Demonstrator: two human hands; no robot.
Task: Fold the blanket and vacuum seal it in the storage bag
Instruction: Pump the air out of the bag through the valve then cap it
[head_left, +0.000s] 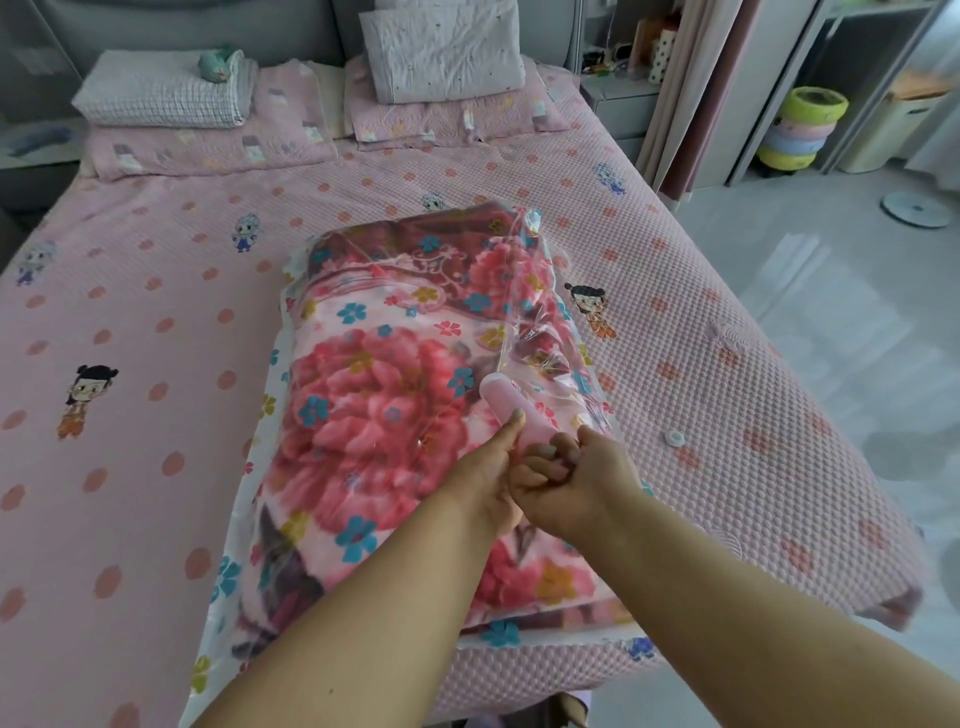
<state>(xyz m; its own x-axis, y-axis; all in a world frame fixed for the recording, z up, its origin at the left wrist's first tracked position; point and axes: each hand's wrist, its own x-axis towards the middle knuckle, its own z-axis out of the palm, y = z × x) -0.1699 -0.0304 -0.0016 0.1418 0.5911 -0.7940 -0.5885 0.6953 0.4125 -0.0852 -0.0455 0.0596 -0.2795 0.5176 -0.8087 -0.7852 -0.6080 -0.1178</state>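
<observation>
The bed (156, 322) under me is soft and quilted, so nothing I press against has a firm backing; that is my first worry, since the pump could tip off the valve as the mattress gives.

On it lies the storage bag (244, 525), clear plastic with a printed border, and inside it the folded blanket (374, 395), red and pink with big flowers. The blanket looks fully inside, and the bag is puffy and loose over it, with slack creases along the right side. So I judge the air is not yet out. If the zip edge is not pressed shut all the way, the air would creep back in; I cannot see the zip line well enough to tell.

The pink pump (501, 408) stands tilted on the bag's top, near the right side. I cannot see the valve under it. If it sits crooked, it would draw room air rather than bag air.

My left hand (488, 483) grasps the pump's lower part, thumb along its side. My right hand (576, 478) is curled close against the pump's base and my left fingers; whether it grips the pump or just braces, I cannot tell.

A small white cap (675, 437) lies on the bed just right of the bag. It could roll off and get lost.
</observation>
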